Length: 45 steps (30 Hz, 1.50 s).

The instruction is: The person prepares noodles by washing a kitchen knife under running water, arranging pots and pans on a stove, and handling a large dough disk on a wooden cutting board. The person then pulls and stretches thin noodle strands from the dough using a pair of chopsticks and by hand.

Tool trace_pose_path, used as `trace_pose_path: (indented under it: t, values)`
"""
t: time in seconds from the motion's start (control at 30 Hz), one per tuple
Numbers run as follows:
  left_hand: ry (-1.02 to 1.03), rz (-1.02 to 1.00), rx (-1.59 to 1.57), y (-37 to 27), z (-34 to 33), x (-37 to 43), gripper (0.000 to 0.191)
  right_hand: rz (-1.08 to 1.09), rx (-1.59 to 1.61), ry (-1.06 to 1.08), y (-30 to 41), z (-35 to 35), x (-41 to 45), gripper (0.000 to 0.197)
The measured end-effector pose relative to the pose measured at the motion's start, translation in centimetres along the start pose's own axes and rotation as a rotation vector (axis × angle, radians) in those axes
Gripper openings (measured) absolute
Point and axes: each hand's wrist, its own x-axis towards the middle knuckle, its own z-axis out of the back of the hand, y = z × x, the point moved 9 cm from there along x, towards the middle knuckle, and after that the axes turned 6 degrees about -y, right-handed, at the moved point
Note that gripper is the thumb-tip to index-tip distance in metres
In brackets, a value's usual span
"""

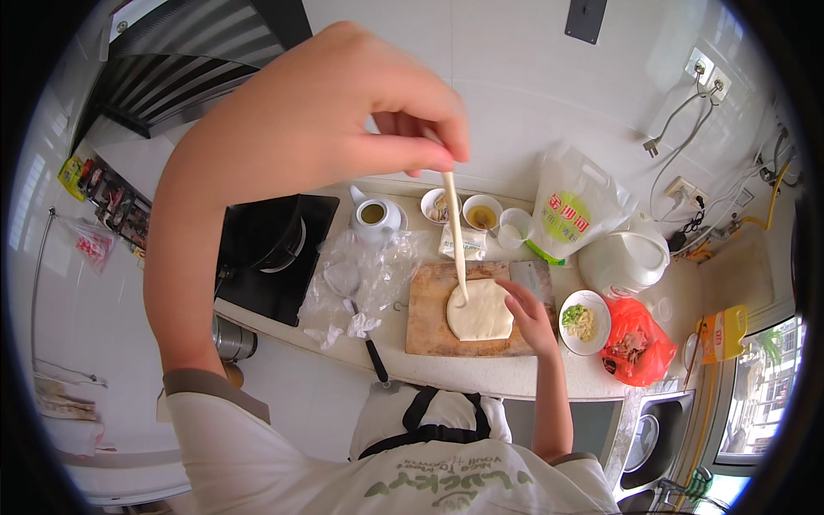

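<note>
My left hand (386, 109) is raised high, with thumb and fingers pinched on the upper end of a long dough strip (454, 225). The strip hangs down, and its lower end meets a flattened sheet of dough (483, 315). That sheet lies on a wooden cutting board (428, 309); its outline is rounded, with a straight cut edge on the side towards me. At the right rim of the sheet is my right hand (533, 318), fingers apart and holding nothing. Whether its fingertips press the dough I cannot tell. A cleaver blade (529, 275) lies flat on the board behind this hand.
To the right stand a bowl of chopped scallion and garlic (584, 322) and a red plastic bag with meat (637, 347). Behind are a flour bag (573, 206), a bowl of yellow liquid (483, 212) and a teapot (374, 219). Left lie crumpled plastic (373, 264) and a cooktop (309, 257).
</note>
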Motion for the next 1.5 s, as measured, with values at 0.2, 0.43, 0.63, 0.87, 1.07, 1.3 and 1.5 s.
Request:
trace_pose_path:
  t: [0.2,0.43,0.63,0.87,1.07,1.3,1.5]
  values:
    - [-0.101,0.032,0.039,1.0,1.8,-1.9,0.010,0.240,0.523,0.551,14.1,-11.4,3.2,0.023]
    - [-0.265,0.622,-0.266,11.1,2.1,-17.5,0.012,0.149,-0.003,0.415,12.7,-13.8,4.6,0.013]
    - [-0.494,0.931,-0.718,16.5,-10.2,-31.5,0.008,0.448,-0.531,0.513,14.3,-15.4,3.8,0.016]
    - [0.071,0.751,-1.042,14.0,-25.2,-26.4,0.030,0.488,-0.655,0.746,14.8,-16.5,3.6,0.014]
    - [-0.136,0.498,-1.268,9.7,-23.0,-13.6,0.033,0.392,-0.701,0.719,14.3,-14.7,3.6,0.014]
    - [0.018,0.589,-1.045,9.9,-22.7,-13.2,0.019,0.376,-0.789,0.456,14.2,-11.9,3.3,0.014]
    - [0.174,0.575,-0.510,10.3,-18.3,-14.7,0.014,0.388,-0.697,0.492,12.4,-10.5,3.0,0.015]
